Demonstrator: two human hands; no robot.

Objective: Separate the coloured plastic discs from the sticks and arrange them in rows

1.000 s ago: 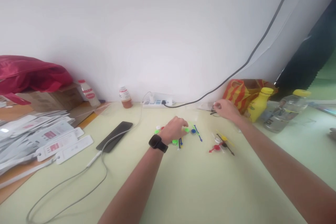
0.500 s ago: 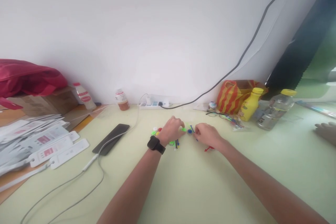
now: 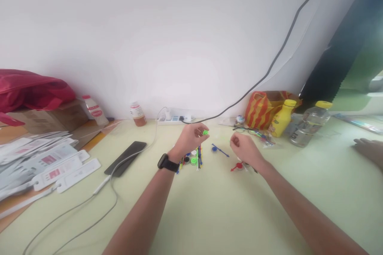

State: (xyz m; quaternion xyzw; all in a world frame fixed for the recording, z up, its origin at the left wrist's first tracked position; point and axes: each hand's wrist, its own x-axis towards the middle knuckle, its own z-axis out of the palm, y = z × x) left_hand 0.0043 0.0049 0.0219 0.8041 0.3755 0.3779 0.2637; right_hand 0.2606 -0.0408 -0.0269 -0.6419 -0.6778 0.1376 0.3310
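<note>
My left hand point(image 3: 190, 138), with a black watch on its wrist, pinches a small green round plastic disc point(image 3: 205, 132) between thumb and fingers, raised above the table. Below it lie coloured discs, among them a green disc point(image 3: 194, 161), and a bunch of thin plastic arrows point(image 3: 199, 157), partly hidden by the hand. My right hand point(image 3: 245, 148) is closed with curled fingers, and nothing shows in it. Between the hands lies a blue arrow point(image 3: 221, 150) with a blue disc point(image 3: 214, 149) at it. A red arrow with a red disc point(image 3: 238, 165) lies just below my right hand.
A phone point(image 3: 125, 158) with a white cable lies left. Along the wall stand a brown drink bottle point(image 3: 138, 114), a power strip point(image 3: 175, 119), a striped bag point(image 3: 259, 109), a yellow bottle point(image 3: 281, 119) and a clear bottle point(image 3: 311, 123). Another person's hand point(image 3: 367, 149) rests at right.
My left hand has lifted up and left, with the green disc in its pinch. My right hand has moved right, away from the blue arrow, which now lies by the blue disc.
</note>
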